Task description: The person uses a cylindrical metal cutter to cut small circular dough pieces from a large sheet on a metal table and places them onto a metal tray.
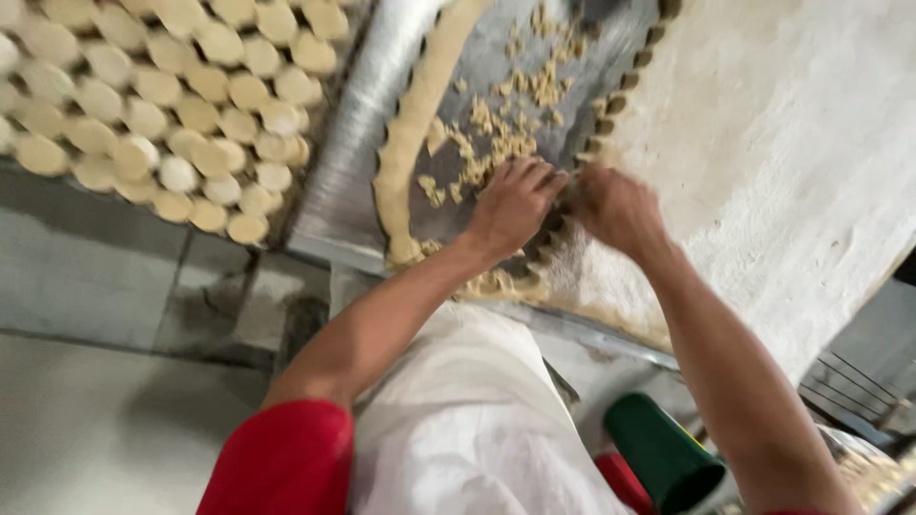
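Observation:
A wide sheet of rolled pale dough [782, 124] covers the metal table on the right, its cut edge scalloped with round notches. Dough scraps [506, 124] lie scattered on the bare metal surface [477, 67] beside it. My left hand [513, 202] rests at the scalloped edge with fingers curled, touching the dough. My right hand [615, 205] is close beside it, fingers pinched at the same edge over something small that I cannot make out. A strip of leftover dough [410, 133] runs along the left of the bare patch.
A tray of several round dough discs [162, 105] sits at the upper left. A metal ledge [353, 133] separates it from the table. A green cup [663, 458] and a red object [620, 482] stand below near my white apron [468, 420]. Grey floor lies at left.

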`<state>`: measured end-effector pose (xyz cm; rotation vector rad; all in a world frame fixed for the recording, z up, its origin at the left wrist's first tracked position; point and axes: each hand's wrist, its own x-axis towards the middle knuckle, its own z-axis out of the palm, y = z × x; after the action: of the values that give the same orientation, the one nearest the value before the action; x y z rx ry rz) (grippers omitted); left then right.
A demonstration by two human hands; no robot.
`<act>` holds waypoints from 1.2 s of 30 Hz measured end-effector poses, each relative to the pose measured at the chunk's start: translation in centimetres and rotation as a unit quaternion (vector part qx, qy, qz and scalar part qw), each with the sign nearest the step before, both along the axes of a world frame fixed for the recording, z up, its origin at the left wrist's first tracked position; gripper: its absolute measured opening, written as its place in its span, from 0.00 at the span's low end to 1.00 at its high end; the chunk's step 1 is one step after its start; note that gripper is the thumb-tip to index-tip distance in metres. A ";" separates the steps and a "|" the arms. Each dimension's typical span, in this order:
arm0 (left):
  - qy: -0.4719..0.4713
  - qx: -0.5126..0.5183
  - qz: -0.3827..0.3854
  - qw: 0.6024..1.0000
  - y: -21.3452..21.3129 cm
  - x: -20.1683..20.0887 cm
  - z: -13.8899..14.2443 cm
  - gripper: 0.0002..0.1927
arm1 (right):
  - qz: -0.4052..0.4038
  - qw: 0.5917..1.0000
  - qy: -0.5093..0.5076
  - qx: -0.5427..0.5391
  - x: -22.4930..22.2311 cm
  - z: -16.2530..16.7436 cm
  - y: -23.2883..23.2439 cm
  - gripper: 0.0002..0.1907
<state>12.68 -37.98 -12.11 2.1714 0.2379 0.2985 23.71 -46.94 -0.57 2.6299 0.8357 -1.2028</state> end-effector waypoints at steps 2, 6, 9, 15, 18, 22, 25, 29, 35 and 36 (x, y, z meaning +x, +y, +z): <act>-0.050 -0.187 0.036 0.980 3.3 -1.0 0.6 0.20 | 0.003 0.980 0.079 0.181 -1.4 1.4 0.5 0.15; 0.084 -0.818 -0.135 0.553 9.4 -3.7 1.3 0.19 | 0.045 0.903 -0.017 0.427 -5.8 4.2 2.1 0.24; 0.034 -0.891 -0.173 0.419 11.6 -5.3 2.1 0.19 | -0.083 0.870 0.028 0.485 -7.4 6.3 3.7 0.27; -0.035 -0.901 -0.197 0.384 11.2 -1.7 5.4 0.17 | -0.114 0.792 -0.125 0.586 -7.0 10.0 4.1 0.23; -0.023 -0.910 -0.179 0.375 11.9 0.5 6.7 0.18 | -0.194 0.774 -0.135 0.588 -6.5 11.2 5.0 0.26; -0.006 -0.913 -0.189 0.362 13.3 1.5 6.7 0.18 | -0.241 0.735 -0.172 0.610 -5.7 11.6 6.5 0.24; 0.021 -0.916 -0.188 0.355 13.8 1.7 6.3 0.19 | -0.284 0.736 -0.186 0.585 -5.1 11.4 7.4 0.20; 0.051 -0.925 -0.166 0.338 14.8 2.1 6.4 0.18 | -0.270 0.747 -0.219 0.566 -4.0 11.1 8.0 0.19; 0.044 -0.943 -0.156 0.291 14.8 2.2 4.7 0.18 | -0.279 0.735 -0.249 0.566 -3.1 10.2 8.0 0.20; 0.044 -0.943 -0.155 0.292 14.4 2.1 4.3 0.18 | -0.289 0.734 -0.247 0.563 -3.1 10.0 7.9 0.20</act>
<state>14.80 -23.54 -7.85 -0.2996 0.0507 -0.3305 20.62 -39.07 9.43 4.0831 0.7625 0.2853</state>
